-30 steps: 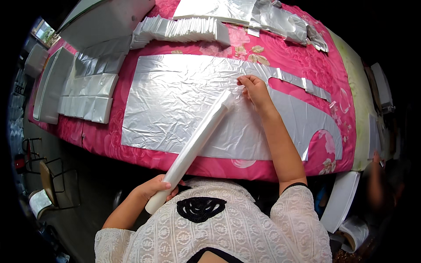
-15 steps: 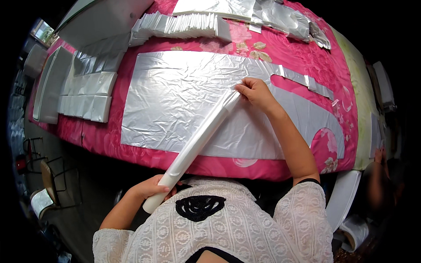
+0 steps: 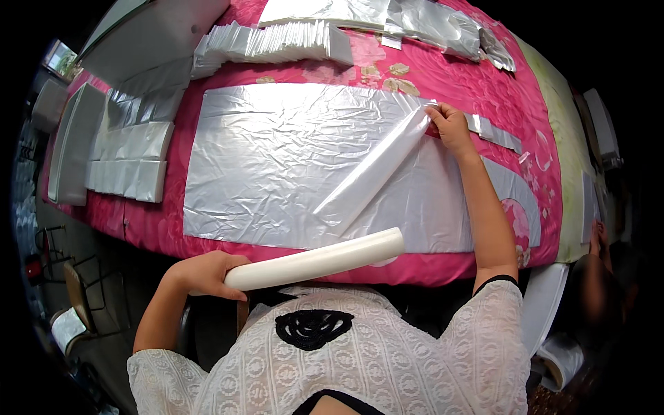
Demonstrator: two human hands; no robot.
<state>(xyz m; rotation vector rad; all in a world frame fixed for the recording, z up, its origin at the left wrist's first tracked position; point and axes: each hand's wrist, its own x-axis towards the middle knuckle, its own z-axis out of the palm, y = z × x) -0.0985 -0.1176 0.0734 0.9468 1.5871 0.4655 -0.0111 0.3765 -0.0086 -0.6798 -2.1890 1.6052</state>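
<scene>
My left hand (image 3: 207, 273) is wrapped round one end of a smooth white tube (image 3: 318, 259), which lies slantwise across the front of my body, just over the table's near edge. At the right, my right hand (image 3: 449, 128) pinches the top end of a flattened, folded strip of shiny plastic film (image 3: 377, 169). That strip slants down to the left over a wide, wrinkled silver plastic sheet (image 3: 256, 173) spread on the table. Rounded cut-outs shape the sheet's right end, partly hidden by my right forearm. Tube and strip are apart.
A pink flowered cloth (image 3: 380, 72) covers the table. Along the back stand a row of folded packets (image 3: 277, 43) and more silver sheets (image 3: 443, 31). Packet stacks (image 3: 128, 180) and a white box (image 3: 69, 149) sit at the left. Another person's hand (image 3: 598, 238) shows at far right.
The tube has come out of the film strip and swung down toward my body in my left hand. My right hand has moved right and away from me, still pinching the strip.
</scene>
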